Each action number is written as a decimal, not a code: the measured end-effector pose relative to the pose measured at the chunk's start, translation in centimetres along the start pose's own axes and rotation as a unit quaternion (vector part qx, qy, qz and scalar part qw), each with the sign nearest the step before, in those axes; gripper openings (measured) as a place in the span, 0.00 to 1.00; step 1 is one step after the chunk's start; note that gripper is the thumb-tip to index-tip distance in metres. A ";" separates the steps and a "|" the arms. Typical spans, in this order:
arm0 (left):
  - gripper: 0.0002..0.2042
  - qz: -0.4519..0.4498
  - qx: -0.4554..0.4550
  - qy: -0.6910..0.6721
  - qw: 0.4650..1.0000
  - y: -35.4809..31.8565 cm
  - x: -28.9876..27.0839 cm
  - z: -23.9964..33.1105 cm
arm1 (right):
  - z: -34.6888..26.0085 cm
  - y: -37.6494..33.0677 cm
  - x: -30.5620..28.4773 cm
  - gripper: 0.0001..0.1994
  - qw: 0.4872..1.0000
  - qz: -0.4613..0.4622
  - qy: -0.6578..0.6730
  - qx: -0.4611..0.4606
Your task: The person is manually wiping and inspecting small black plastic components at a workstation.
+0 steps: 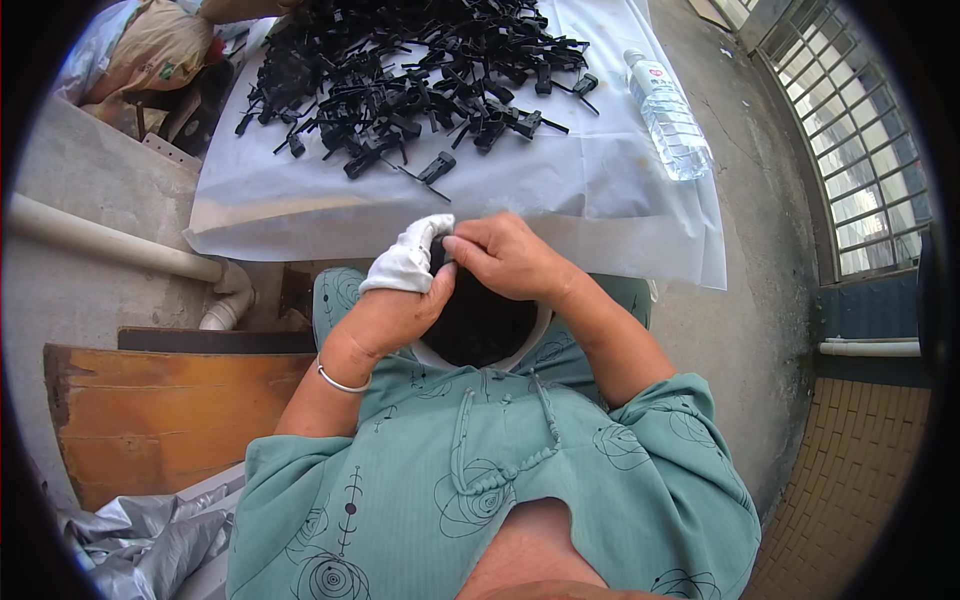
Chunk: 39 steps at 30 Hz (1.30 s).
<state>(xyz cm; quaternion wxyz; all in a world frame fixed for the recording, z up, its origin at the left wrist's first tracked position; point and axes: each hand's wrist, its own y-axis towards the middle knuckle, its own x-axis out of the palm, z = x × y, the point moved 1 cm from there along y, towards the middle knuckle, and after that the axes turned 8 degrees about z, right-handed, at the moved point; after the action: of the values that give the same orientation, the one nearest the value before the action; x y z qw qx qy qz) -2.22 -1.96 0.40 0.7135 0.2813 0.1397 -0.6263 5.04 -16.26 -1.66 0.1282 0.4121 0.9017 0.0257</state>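
Left hand (400,290): it is wearing a white cloth covering over the fingers (412,255), which are curling together against a small black plastic part (440,258); a thin silver bangle (340,382) is circling the wrist.
Right hand (510,258): bare, its fingertips (455,243) are pinching the same small black part from the other side, thumb and forefinger pressing together.
Small black part: it is sitting between both hands, above the lap, just below the near edge of the sheet.
Bowl: a round white-rimmed container holding dark contents (480,325) is resting on the lap under the hands.
Heap: a large pile of black plastic clip pieces (400,80) is lying on a white plastic sheet (560,190) covering the table.
Bottle: a clear plastic water bottle with a white label band (668,115) is lying on the sheet's right side, well apart from the hands.
Surroundings: a white plastic pipe (120,245) is running along the left, above an orange wooden board (170,410); a metal window grille (860,150) is standing at the right.
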 end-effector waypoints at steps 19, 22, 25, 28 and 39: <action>0.11 0.015 -0.202 -0.537 0.819 1.4 0.5 -2.0 | -1.5 -1.1 -0.4 0.07 0.967 0.142 -0.184 -0.103; 0.13 0.073 -0.107 -0.327 0.936 1.1 0.9 -1.0 | -2.6 -1.1 0.4 0.09 0.933 0.238 -0.161 -0.216; 0.14 0.003 -0.105 -0.317 0.943 0.6 0.8 0.1 | -1.0 -0.1 -0.2 0.11 0.955 0.255 -0.108 -0.108; 0.14 0.017 -0.071 -0.259 0.963 0.4 0.5 0.1 | -1.7 -0.2 -0.6 0.10 0.988 0.153 -0.022 0.017; 0.13 0.134 0.131 0.020 0.982 0.6 1.4 0.2 | 0.2 -1.2 0.9 0.13 0.991 0.120 0.053 0.008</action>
<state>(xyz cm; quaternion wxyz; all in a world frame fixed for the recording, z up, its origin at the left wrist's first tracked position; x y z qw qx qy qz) -1.40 -3.15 -0.02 0.7447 0.4010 0.0319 -0.5325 3.63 -16.38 -2.27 0.0728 0.5162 0.8516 0.0560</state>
